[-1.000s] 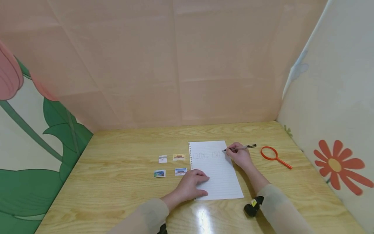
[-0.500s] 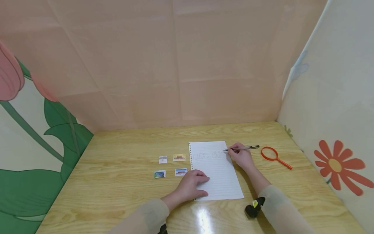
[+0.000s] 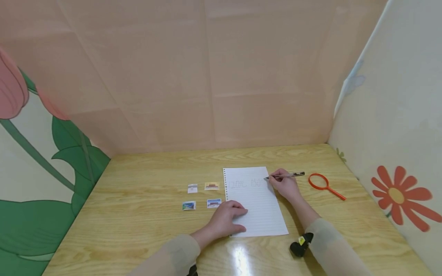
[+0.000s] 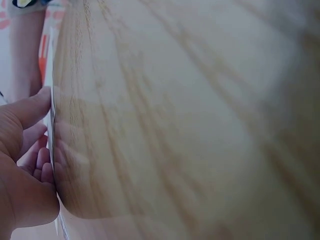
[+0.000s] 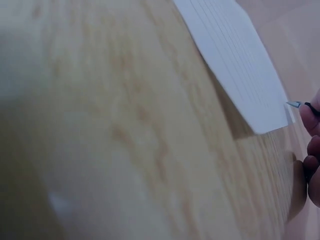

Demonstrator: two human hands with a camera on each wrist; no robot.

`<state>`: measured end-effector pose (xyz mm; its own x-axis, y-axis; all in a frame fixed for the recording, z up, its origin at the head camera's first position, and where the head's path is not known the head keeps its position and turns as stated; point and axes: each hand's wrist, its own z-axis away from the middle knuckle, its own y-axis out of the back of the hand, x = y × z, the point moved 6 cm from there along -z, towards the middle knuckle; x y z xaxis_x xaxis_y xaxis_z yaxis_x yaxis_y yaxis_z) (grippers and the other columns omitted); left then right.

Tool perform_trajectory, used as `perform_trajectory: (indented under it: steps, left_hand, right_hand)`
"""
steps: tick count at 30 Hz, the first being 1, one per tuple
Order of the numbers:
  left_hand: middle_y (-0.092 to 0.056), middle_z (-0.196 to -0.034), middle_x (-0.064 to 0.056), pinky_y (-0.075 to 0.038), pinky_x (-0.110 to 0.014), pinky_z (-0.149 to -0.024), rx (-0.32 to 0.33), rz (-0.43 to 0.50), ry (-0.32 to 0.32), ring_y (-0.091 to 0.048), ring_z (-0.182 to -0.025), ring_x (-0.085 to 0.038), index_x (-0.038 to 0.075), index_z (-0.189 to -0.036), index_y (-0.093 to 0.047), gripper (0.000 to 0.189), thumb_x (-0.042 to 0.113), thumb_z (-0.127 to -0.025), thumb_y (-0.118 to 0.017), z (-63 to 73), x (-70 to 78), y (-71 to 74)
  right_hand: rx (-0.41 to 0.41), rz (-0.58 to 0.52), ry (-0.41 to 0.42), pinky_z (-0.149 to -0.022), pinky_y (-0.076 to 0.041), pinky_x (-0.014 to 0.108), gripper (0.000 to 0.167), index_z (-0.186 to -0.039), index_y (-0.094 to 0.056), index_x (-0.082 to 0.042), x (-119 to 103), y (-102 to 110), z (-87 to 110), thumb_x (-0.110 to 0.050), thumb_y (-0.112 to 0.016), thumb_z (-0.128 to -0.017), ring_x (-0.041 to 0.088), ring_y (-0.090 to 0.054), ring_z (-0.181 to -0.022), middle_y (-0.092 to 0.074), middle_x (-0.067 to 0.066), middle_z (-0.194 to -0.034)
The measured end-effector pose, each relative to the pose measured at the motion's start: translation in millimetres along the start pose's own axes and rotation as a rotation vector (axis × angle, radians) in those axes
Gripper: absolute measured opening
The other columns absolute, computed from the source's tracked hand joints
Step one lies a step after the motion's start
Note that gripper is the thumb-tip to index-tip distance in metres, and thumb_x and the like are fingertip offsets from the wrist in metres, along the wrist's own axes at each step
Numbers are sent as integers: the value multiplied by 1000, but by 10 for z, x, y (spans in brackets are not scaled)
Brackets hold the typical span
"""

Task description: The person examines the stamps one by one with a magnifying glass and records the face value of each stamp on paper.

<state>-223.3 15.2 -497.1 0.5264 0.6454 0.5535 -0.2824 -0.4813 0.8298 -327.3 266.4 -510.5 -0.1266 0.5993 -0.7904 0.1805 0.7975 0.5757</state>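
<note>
A lined sheet of paper [image 3: 257,214] with a punched left edge lies on the table, bearing handwriting that looks like "120元" and "150". My right hand [image 3: 285,186] pinches a pen [image 3: 291,174], its tip at the paper's upper right, just past the second number. In the right wrist view the pen's metal tip [image 5: 294,104] shows close to the sheet's edge. Across the paper's lower left rests my left hand [image 3: 226,218], fingers relaxed and thumb apart; the left wrist view shows the same hand [image 4: 25,165] low against the tabletop.
Several small stamps lie left of the paper, among them a yellow one [image 3: 211,186] and a blue one [image 3: 213,203] near my left fingers. A red magnifying glass [image 3: 321,182] lies to the right. Walls bound the wooden table [image 3: 145,207] at the back and sides.
The pen in my right hand has made small shifts at the end of the second number, where a further faint mark seems to show. My left hand stays in place.
</note>
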Motion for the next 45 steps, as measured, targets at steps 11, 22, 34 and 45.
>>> perform_trajectory:
  steps: [11,22,34,45]
  left_hand:
    - [-61,-120,6,-39,-30,-102,2,-10,-8,-52,-114,-12,16,-127,-69,54,30,-78,-85,1,-4,-4]
    - [-61,-120,6,-39,-30,-102,1,11,2,-52,-113,-12,16,-127,-69,55,29,-77,-86,7,0,-2]
    - [-60,-120,6,-40,-30,-102,-4,8,6,-52,-113,-12,16,-127,-69,54,30,-78,-86,3,4,5]
    - [-61,-121,6,-39,-30,-102,-1,5,0,-52,-114,-12,15,-128,-68,54,30,-78,-85,12,13,9]
  right_hand:
    - [34,10,13,-57,-46,21,7,-87,-65,-4,51,119,61,-9,-71,-87,14,-56,-68,-66,6,-79]
    - [-33,-41,13,-52,-42,22,9,-89,-65,-4,-32,6,70,-10,-72,-86,14,-52,-63,-62,3,-75]
    - [-9,18,34,-57,-44,23,7,-88,-66,-4,-26,24,55,-9,-70,-87,17,-54,-69,-64,5,-78]
    - [-24,10,10,-54,-43,24,6,-87,-64,-3,-21,88,141,-6,-69,-85,18,-51,-67,-61,5,-76]
